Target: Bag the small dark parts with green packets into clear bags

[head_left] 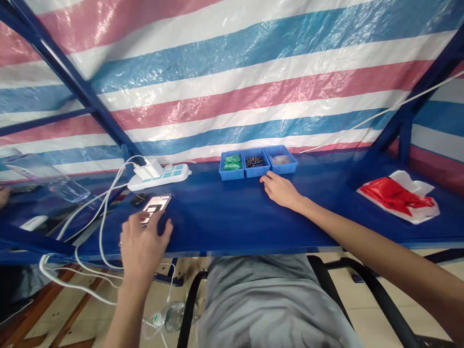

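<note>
My left hand (143, 241) rests on the blue table (232, 217) near its front edge, its fingers spread over the lower end of a lit smartphone (156, 205). My right hand (281, 190) lies flat on the table, fingers stretched toward a row of three small blue bins. The left bin (231, 165) holds green pieces, the middle bin (255, 163) dark pieces, and the right bin (281, 160) pale clear ones. The right fingertips almost touch the front of the middle bin. Neither hand holds anything.
A white power strip (159, 175) with plugged chargers sits at the back left, its white cables (90, 227) hanging over the table edge. A red and white plastic bag (398, 195) lies at the right. A striped tarp forms the back wall. A water bottle (170, 316) lies on the floor.
</note>
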A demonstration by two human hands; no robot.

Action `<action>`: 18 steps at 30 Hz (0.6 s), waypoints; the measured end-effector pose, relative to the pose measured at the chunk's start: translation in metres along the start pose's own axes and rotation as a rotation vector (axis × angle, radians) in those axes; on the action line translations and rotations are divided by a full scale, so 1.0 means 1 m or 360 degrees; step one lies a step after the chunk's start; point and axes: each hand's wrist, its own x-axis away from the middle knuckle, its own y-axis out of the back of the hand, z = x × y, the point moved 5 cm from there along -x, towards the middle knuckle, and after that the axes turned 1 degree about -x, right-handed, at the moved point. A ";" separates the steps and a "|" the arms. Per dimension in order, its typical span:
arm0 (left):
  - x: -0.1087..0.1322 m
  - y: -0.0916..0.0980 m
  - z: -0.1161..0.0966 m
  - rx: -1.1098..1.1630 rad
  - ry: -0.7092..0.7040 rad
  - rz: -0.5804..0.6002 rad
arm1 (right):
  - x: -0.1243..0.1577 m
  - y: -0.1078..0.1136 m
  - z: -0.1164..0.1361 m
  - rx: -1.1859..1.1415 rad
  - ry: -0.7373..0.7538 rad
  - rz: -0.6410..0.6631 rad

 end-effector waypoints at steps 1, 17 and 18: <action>-0.004 0.000 0.009 -0.0083 0.0062 0.0025 | 0.000 0.000 0.000 -0.0001 -0.0003 0.0000; -0.041 -0.057 0.083 -0.0179 0.0310 0.0656 | -0.001 -0.004 -0.005 -0.0028 -0.0034 -0.0010; -0.042 -0.059 0.084 -0.0180 0.0299 0.0656 | -0.001 -0.004 -0.005 -0.0028 -0.0036 -0.0009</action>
